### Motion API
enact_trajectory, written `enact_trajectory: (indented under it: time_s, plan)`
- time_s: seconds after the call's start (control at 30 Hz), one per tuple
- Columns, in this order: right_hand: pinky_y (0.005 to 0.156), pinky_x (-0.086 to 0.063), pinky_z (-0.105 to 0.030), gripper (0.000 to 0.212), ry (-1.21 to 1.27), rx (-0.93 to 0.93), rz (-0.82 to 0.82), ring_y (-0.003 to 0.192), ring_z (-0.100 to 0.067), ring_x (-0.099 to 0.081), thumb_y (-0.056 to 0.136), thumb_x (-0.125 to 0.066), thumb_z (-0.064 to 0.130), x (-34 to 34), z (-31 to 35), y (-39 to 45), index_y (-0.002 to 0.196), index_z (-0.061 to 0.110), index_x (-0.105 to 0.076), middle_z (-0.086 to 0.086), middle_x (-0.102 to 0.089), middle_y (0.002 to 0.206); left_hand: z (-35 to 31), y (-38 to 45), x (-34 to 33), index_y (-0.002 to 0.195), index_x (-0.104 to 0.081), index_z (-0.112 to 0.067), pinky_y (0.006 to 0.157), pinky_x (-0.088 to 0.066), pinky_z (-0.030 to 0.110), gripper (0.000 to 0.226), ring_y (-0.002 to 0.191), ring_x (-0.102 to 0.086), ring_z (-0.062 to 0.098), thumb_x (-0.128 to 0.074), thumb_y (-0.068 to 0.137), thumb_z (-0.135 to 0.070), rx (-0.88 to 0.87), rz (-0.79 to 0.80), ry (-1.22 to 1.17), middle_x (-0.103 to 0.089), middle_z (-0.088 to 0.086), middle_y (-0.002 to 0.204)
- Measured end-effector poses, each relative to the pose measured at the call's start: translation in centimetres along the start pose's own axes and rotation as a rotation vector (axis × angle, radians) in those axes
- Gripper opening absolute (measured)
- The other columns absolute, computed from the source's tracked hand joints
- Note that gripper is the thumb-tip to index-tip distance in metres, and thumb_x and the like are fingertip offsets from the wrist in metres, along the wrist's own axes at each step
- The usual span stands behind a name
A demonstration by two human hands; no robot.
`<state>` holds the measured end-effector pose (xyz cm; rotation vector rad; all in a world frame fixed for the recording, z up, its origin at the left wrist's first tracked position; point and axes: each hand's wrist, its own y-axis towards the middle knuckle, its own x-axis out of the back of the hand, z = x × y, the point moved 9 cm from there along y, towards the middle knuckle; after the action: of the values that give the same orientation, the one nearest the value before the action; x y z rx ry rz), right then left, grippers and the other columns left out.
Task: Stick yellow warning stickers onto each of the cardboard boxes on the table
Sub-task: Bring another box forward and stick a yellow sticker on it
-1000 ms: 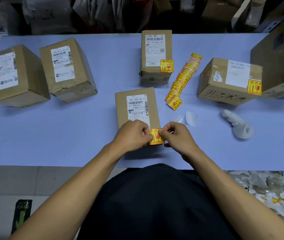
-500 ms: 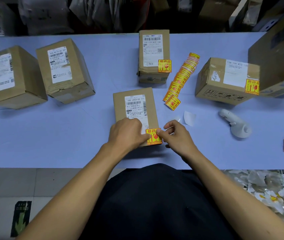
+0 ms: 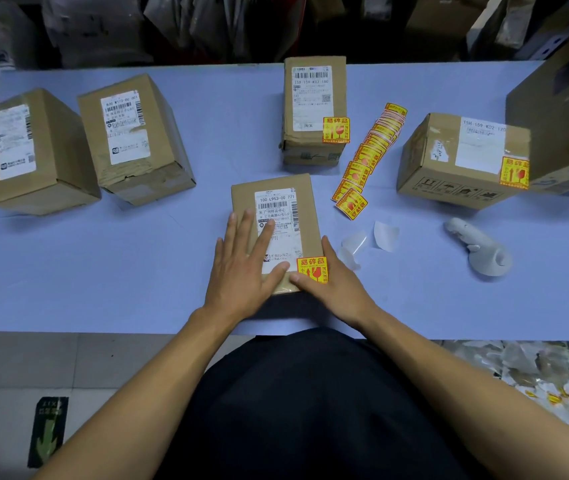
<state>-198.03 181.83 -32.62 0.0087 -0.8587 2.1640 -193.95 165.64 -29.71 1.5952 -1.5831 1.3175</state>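
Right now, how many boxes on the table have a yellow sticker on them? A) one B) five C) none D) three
D: the near box under the hands, the far box and the right box each carry a yellow sticker; the two left boxes show only white labels.

Bare forearms (no sleeves visible), black garment over torso.

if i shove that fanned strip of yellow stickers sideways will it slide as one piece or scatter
Probably scatters or bunches: the strip of yellow stickers looks like thin, loosely overlapped pieces lying on the table, so likely light and floppy. The end ones already sit skewed. The two peeled backings curl up, which suggests that the paper is flimsy.
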Motion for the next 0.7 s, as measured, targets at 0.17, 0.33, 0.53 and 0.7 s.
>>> enact_trajectory:
  time_s: [0.17, 0.33, 0.53, 0.7]
  plan:
    - [0.099, -0.036, -0.011, 0.095, 0.128, -0.072, -0.001, 0.122, 0.010, -0.048, 0.084, -0.066, 0.059, 0.8, -1.0, 0.6, 0.158, 0.030, -0.014, 0.019, -0.042, 0.149, 2.0, 0.1, 0.5, 0.157, -0.020, -0.026, 0.116, -0.003, 0.017, 0.082, 0.151, 0.003, 0.004, -0.059, 0.090, -0.052, 0.151, -0.117, -0.356, 0.003, -0.006, 0.168]
    - [0.117, -0.032, -0.037, 0.077, 0.184, -0.085, -0.139, 0.141, -0.014, -0.040, 0.094, -0.051, 0.057, 0.8, 1.0, 3.2, 0.157, 0.025, -0.021, 0.006, -0.035, 0.159, 4.1, 0.5, -1.8, 0.150, -0.033, -0.037, 0.096, -0.046, 0.022, 0.080, 0.112, -0.059, -0.007, -0.066, 0.079, -0.054, 0.524, -0.121, -1.006, -0.055, -0.013, 0.143]
    - [0.115, -0.035, -0.043, 0.071, 0.121, -0.085, -0.142, 0.137, -0.019, -0.046, 0.094, -0.043, 0.063, 0.0, 0.8, 3.8, 0.155, 0.032, -0.023, 0.006, -0.044, 0.154, 4.0, 0.9, -2.4, 0.140, -0.042, -0.040, 0.071, -0.052, 0.010, 0.059, 0.095, -0.068, -0.005, -0.065, 0.086, -0.044, 0.495, -0.115, -1.115, -0.067, -0.027, 0.115]
    - [0.112, -0.039, -0.043, 0.070, 0.114, -0.044, -0.131, 0.133, -0.018, -0.051, 0.094, -0.043, 0.062, -0.4, 2.7, 4.1, 0.154, 0.032, -0.025, 0.006, -0.050, 0.149, 4.6, 1.0, -0.7, 0.140, -0.043, -0.037, 0.081, -0.056, 0.021, 0.054, 0.101, -0.069, 0.000, -0.064, 0.091, -0.040, 0.473, -0.147, -1.137, -0.068, -0.020, 0.120]
